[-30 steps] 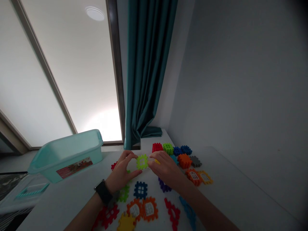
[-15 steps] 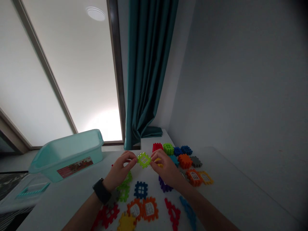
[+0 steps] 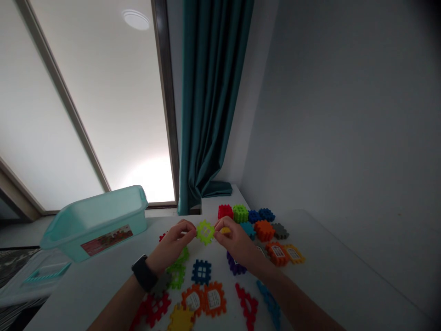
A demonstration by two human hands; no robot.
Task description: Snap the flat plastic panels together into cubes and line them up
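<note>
Two hands pinch one lime-green waffle block (image 3: 205,232) between them, over the white tabletop (image 3: 330,280); whether the block touches the surface cannot be told. The left hand (image 3: 168,246) presses its fingertips against the block's left edge, and a black wristwatch (image 3: 144,273) sits on that wrist. The right hand (image 3: 234,243) grips the block's right edge with its thumb and fingers, with the fingers drawn together.

Just beyond the lime-green waffle block and to the right, a small yellow piece (image 3: 224,230) lies partly hidden by the right hand. Farther beyond it sit a red block (image 3: 225,212), a green block (image 3: 240,213), and two blue blocks (image 3: 255,216) (image 3: 266,214). To its right lie an orange block (image 3: 264,230), a grey block (image 3: 279,231), and orange and yellow window pieces (image 3: 277,253) (image 3: 293,253).

Nearer the person than the lime-green waffle block are a navy grid piece (image 3: 201,271), green pieces (image 3: 177,271), a purple piece (image 3: 235,263), orange window pieces (image 3: 203,299), a red piece (image 3: 151,308), a yellow piece (image 3: 180,318), a crimson strip (image 3: 246,305), and a blue strip (image 3: 270,305). Well left of it stands a pale teal plastic bin (image 3: 99,225) with a printed label (image 3: 106,240). Beyond it hangs a dark teal curtain (image 3: 210,101).
</note>
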